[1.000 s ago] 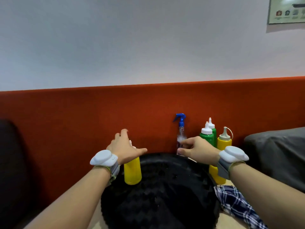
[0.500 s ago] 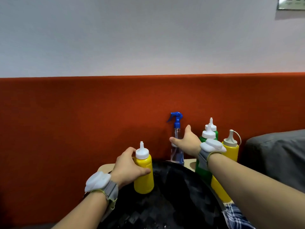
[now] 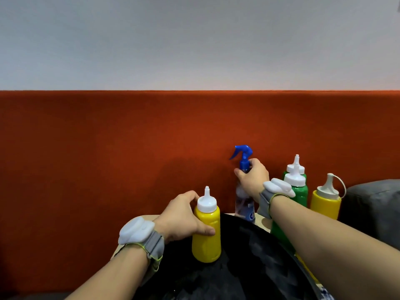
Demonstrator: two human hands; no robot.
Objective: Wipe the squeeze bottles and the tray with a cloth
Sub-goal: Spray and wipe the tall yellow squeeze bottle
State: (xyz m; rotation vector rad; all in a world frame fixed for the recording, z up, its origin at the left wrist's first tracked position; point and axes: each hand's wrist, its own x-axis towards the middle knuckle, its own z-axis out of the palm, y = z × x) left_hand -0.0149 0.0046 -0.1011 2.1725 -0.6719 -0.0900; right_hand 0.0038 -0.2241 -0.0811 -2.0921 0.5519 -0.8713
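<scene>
Head view: left hand (image 3: pixel 181 215) grasps yellow plastic squeeze bottle (image 3: pixel 206 232) mid-body; soft walls, hold lightly. Right hand (image 3: pixel 252 178) clenches blue-triggered clear spray bottle (image 3: pixel 244 202) at neck.

Squeeze bottle (image 3: pixel 206 234) on tray (image 3: pixel 249 269); spray bottle (image 3: pixel 244 205) behind tray; other bottles (image 3: pixel 300 192) right.

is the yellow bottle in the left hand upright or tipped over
Upright: the yellow bottle stands base-down on the black tray, its white nozzle pointing straight up, the left hand gripping its side.
</scene>
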